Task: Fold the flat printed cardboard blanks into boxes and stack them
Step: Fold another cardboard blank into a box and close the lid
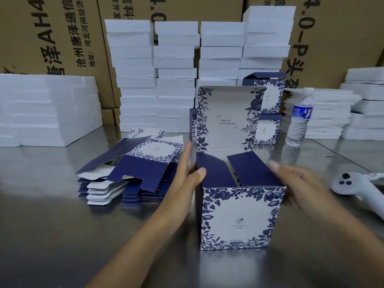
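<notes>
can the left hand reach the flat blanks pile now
Probably yes: the left hand grips the open blue-and-white cardboard box, but the pile of flat printed cardboard blanks lies right beside it, nothing between.

Brown carton (68, 28) at 11 o'clock reads "AH4", "沧州唐泽通信", "地址:河北河间". The other carton (332, 38) at 1 o'clock says "4.0-P". Print on the folded box (239, 215) is too tiny to read.

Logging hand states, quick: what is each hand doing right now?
Left hand: pinches the left wall of the open box, thumb over the rim.
Right hand: holds the box's right wall, thumb on top; blurred.
</notes>
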`<control>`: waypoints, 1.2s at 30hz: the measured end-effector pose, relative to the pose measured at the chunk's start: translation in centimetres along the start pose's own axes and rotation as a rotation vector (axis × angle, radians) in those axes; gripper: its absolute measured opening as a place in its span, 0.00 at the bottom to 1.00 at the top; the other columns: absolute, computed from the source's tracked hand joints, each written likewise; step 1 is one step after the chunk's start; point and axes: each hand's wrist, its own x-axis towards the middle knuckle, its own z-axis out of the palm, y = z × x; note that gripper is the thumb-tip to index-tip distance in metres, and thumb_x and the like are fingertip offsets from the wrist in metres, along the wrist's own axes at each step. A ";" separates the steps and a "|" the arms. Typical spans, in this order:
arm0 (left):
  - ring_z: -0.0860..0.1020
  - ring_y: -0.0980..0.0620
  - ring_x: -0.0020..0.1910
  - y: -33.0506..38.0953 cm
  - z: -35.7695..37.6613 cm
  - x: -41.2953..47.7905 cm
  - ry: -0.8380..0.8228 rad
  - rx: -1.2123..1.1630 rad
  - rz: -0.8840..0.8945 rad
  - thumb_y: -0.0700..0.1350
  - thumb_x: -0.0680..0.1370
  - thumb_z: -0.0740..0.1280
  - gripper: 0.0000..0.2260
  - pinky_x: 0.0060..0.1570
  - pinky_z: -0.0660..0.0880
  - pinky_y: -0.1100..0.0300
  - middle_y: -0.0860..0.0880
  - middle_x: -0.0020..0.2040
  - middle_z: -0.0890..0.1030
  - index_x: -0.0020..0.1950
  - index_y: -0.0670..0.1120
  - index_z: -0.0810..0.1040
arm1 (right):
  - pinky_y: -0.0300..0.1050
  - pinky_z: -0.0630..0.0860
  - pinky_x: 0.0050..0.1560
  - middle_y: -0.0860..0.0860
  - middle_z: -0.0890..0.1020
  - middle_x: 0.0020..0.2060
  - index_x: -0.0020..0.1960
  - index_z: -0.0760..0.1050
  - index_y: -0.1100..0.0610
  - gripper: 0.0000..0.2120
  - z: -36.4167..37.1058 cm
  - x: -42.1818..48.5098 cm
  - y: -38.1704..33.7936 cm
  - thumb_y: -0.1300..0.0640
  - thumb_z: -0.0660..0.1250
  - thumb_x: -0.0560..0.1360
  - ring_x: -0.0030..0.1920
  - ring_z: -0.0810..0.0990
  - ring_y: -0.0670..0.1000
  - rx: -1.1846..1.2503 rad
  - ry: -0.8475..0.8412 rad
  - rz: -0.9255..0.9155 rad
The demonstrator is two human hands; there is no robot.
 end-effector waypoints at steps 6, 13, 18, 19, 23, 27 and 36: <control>0.71 0.82 0.42 -0.7 -0.5 0.5 0.043 -0.056 0.003 0.57 0.69 0.66 0.34 0.53 0.65 0.65 0.76 0.42 0.76 0.69 0.74 0.53 | 0.38 0.71 0.55 0.41 0.76 0.54 0.60 0.73 0.47 0.23 1.4 3.9 0.2 0.41 0.44 0.78 0.53 0.74 0.38 -0.074 0.076 0.017; 0.74 0.76 0.50 -0.9 -0.7 0.9 -0.005 -0.042 0.000 0.59 0.65 0.67 0.24 0.58 0.65 0.63 0.70 0.51 0.77 0.59 0.75 0.68 | 0.30 0.71 0.46 0.47 0.84 0.36 0.45 0.75 0.61 0.19 1.9 5.8 0.7 0.53 0.49 0.82 0.37 0.80 0.37 0.205 0.110 0.070; 0.76 0.44 0.63 -1.5 -0.5 1.1 -0.051 -0.133 0.013 0.51 0.74 0.66 0.16 0.67 0.65 0.38 0.51 0.62 0.78 0.61 0.62 0.73 | 0.35 0.75 0.25 0.51 0.83 0.29 0.25 0.76 0.55 0.27 2.1 4.7 0.3 0.46 0.55 0.78 0.26 0.81 0.48 0.521 0.060 0.164; 0.76 0.46 0.63 -1.6 -0.6 1.1 -0.066 -0.120 0.019 0.53 0.74 0.67 0.16 0.67 0.66 0.39 0.52 0.62 0.78 0.62 0.62 0.72 | 0.35 0.76 0.26 0.52 0.83 0.30 0.25 0.74 0.55 0.25 1.8 4.6 0.4 0.46 0.57 0.76 0.26 0.80 0.49 0.527 0.056 0.177; 0.78 0.59 0.58 -0.9 0.0 1.7 -0.055 0.021 0.054 0.65 0.65 0.72 0.24 0.61 0.71 0.55 0.60 0.56 0.81 0.59 0.63 0.75 | 0.32 0.72 0.23 0.52 0.82 0.26 0.24 0.68 0.58 0.26 1.2 5.1 -0.6 0.48 0.56 0.77 0.22 0.77 0.49 0.445 0.091 0.216; 0.79 0.55 0.54 -1.4 -0.3 2.3 -0.019 -0.004 0.014 0.68 0.65 0.70 0.26 0.61 0.72 0.50 0.53 0.51 0.82 0.55 0.54 0.77 | 0.30 0.68 0.21 0.48 0.78 0.20 0.30 0.61 0.59 0.20 0.6 4.7 -1.0 0.52 0.58 0.78 0.21 0.76 0.45 0.278 0.149 0.141; 0.74 0.43 0.65 -1.1 -0.2 0.6 -0.110 -0.109 -0.018 0.62 0.69 0.71 0.25 0.68 0.60 0.36 0.49 0.63 0.78 0.64 0.62 0.72 | 0.33 0.72 0.23 0.50 0.84 0.31 0.40 0.83 0.57 0.09 1.8 4.7 -3.1 0.50 0.73 0.69 0.26 0.81 0.46 -0.084 -0.055 0.226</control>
